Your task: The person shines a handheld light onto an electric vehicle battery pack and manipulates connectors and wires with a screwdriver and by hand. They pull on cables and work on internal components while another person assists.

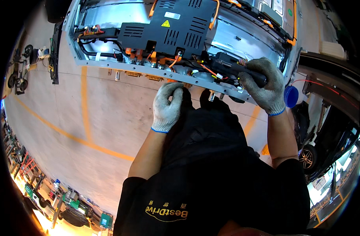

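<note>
In the head view, the right hand (270, 87) grips a black tool (256, 78) over the near right edge of a metal case (148, 70); the left hand (166, 107) curls beside that edge, its grip unclear.

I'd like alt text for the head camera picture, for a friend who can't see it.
A gloved right hand holds a black tool-like handle over an open metal casing containing orange cables and a black slotted cover; the gloved left hand is close to the casing's near edge.
</note>
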Demonstrator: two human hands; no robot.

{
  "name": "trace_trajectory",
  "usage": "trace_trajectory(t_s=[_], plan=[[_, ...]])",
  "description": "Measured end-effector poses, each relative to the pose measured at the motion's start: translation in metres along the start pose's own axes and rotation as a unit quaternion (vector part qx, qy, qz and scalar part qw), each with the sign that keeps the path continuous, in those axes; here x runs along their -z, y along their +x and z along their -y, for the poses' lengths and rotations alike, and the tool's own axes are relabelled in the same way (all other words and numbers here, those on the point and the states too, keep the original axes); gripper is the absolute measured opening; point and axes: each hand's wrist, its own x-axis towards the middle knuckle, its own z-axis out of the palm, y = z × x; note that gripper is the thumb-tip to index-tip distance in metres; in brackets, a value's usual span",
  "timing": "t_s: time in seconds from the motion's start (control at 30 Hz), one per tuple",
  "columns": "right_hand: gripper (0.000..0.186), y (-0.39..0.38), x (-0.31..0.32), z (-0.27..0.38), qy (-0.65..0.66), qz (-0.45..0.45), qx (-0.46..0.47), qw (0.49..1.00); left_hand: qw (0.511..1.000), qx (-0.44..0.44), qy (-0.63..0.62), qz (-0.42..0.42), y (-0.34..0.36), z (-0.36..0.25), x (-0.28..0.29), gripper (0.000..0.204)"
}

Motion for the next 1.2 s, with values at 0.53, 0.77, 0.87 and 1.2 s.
trace_trajectory(t_s=[0.53,0.77,0.87,1.2], plan=[[0.034,0.022,-0.014,-0.005,-0.009,-0.051,-0.035,0.998,0.924,-0.211,0.265,0.177,0.072,-0.055,-0.043,0.017],[0.034,0.049,-0.027,-0.033,-0.013,-0.017,-0.015,1.0,0.911,-0.193,0.306,0.198,0.085,-0.056,-0.053,0.018],[0.033,0.061,-0.031,-0.035,-0.046,0.061,-0.077,0.994,0.917,-0.196,0.29,0.19,0.088,-0.053,-0.055,0.019],[0.037,0.076,-0.057,-0.044,-0.091,0.146,-0.028,0.985,0.943,-0.194,0.222,0.156,0.087,-0.049,-0.052,0.025]])
